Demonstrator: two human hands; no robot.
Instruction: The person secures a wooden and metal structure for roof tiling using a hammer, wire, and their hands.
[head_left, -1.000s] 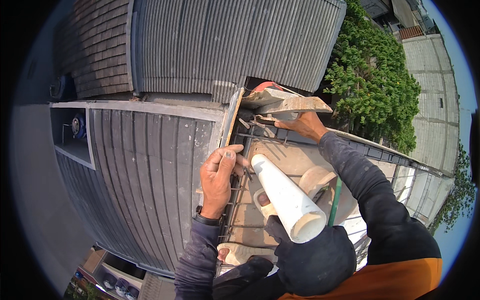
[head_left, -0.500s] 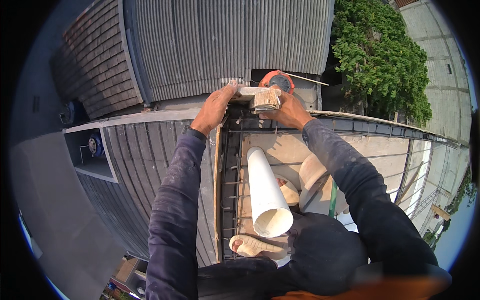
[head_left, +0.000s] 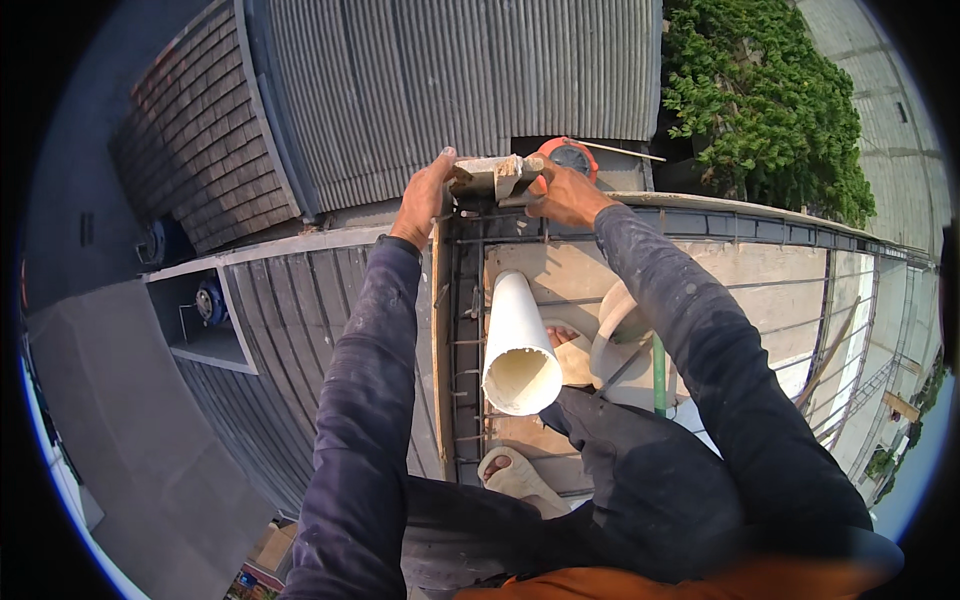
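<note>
With arms stretched forward, I hold a short, rough-edged wooden board (head_left: 490, 178) over the far left corner of the rebar-lined formwork. My left hand (head_left: 425, 200) grips its left end, fingers closed with the thumb up. The right end is in my right hand (head_left: 570, 194), the fingers wrapped round it and partly hidden. Below the board runs a dark channel with steel bars (head_left: 467, 330). Nearer to me a wide white pipe (head_left: 520, 340) stands at a tilt, its open end toward me.
Behind my right hand is an orange-red round object (head_left: 572, 155) with a dark centre. Corrugated roofing (head_left: 440, 80) lies beyond, a leafy tree (head_left: 765, 110) at far right. My sandaled foot (head_left: 520, 480) is beside the formwork's wooden edge (head_left: 441, 370). A green pole (head_left: 659, 375) stands right of the pipe.
The view has shifted, so the pipe and both feet appear in different places. Both hands keep hold of the board, which now sits slightly farther left in view.
</note>
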